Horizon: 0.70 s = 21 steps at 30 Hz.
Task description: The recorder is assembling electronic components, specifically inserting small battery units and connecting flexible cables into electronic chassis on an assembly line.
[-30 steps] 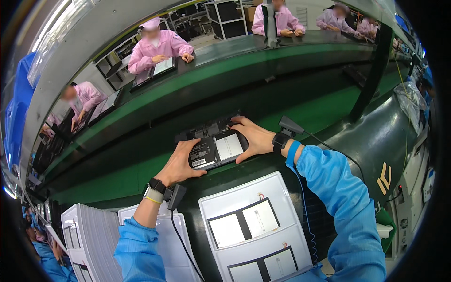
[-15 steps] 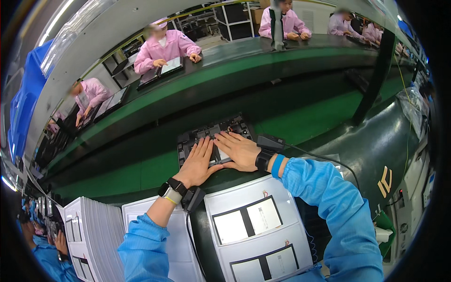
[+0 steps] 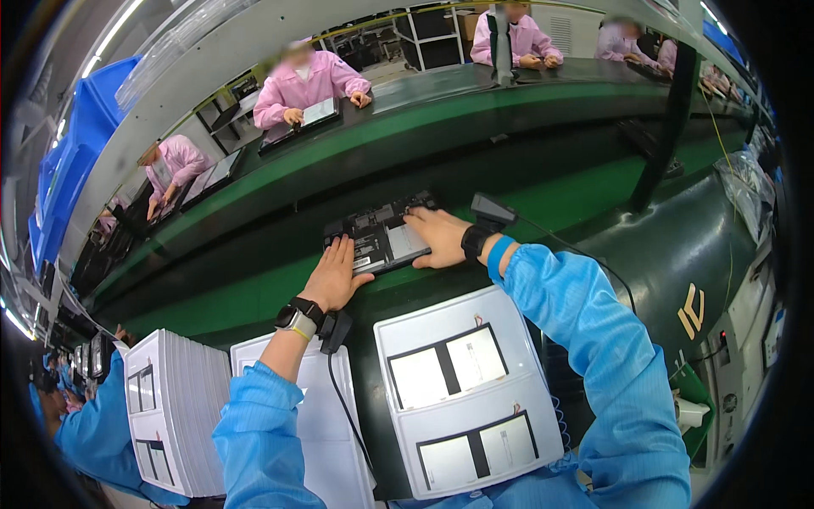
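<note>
An opened laptop base lies on the green belt, its dark inner parts showing, with a silver-white battery pack in its near middle. My left hand rests at the base's left near corner, fingers stretched and thumb out along the near edge. My right hand touches the right side, fingers extended over the edge, thumb apart beside the battery. Neither hand grips anything. Both wrists carry black straps with small boxes and cables.
Nearest me, a white tray holds black-and-white battery packs. Left of it are another white tray and a tall stack of trays. A dark post stands at right. Workers in pink sit across the line; a blue-sleeved person is at left.
My hands have moved apart, from side by side over the middle of the laptop base to its two sides. The battery pack is now more exposed. The view has shifted slightly.
</note>
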{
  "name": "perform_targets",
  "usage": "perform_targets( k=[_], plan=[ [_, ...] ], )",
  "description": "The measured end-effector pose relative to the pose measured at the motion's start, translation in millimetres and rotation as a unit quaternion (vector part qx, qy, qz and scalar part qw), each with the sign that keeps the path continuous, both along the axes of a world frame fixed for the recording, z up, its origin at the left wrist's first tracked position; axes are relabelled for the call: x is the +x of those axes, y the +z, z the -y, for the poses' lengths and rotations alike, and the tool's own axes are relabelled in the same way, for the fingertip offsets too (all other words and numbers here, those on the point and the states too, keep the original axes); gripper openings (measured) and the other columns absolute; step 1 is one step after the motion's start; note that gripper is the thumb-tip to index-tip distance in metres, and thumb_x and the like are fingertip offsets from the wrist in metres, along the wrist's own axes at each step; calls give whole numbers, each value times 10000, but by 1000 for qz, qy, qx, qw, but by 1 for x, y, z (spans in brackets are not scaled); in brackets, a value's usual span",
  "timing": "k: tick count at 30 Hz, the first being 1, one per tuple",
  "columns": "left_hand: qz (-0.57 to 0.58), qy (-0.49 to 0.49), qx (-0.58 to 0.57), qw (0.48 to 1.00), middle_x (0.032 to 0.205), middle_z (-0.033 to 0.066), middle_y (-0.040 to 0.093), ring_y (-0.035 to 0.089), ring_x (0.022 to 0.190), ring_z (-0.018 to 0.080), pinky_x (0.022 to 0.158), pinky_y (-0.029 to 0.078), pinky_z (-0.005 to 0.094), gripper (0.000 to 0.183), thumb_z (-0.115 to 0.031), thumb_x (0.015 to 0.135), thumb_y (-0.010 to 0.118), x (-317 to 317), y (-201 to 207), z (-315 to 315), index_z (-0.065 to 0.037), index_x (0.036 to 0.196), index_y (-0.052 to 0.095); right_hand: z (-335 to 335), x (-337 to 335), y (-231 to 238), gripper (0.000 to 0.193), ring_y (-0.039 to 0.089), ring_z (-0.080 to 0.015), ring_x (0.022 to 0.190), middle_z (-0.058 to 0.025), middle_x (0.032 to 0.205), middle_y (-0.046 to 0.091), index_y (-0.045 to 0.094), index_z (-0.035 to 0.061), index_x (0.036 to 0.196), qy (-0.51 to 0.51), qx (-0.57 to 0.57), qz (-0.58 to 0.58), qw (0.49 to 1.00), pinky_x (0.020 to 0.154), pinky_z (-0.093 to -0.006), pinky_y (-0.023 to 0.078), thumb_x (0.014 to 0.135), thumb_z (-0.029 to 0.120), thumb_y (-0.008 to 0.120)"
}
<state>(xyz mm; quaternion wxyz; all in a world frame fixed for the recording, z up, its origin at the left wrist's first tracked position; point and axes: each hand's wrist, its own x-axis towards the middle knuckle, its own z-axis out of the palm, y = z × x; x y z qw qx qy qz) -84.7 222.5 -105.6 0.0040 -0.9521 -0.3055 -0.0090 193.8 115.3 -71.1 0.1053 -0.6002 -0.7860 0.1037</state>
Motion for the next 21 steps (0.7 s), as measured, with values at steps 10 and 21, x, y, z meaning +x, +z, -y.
perform_targets(
  k=[10,21],
  plan=[
    [150,-116,-126,974,1177,216,657,613,1114,397,971,503,444,426,-280,939,720,-12,88,147,8,1243,645,155,1,78,534,712,-327,1065,-177,1162,732,530,4,1418,39,90,-267,959,935,-401,546,955,189,720],
    [125,-62,-150,979,1222,186,591,584,1159,375,1009,505,425,777,-371,628,964,9,51,217,13,1223,645,326,84,-7,659,603,-372,1063,-212,1115,642,599,-70,1264,-403,167,18,900,887,-442,517,847,383,833]
  ],
)
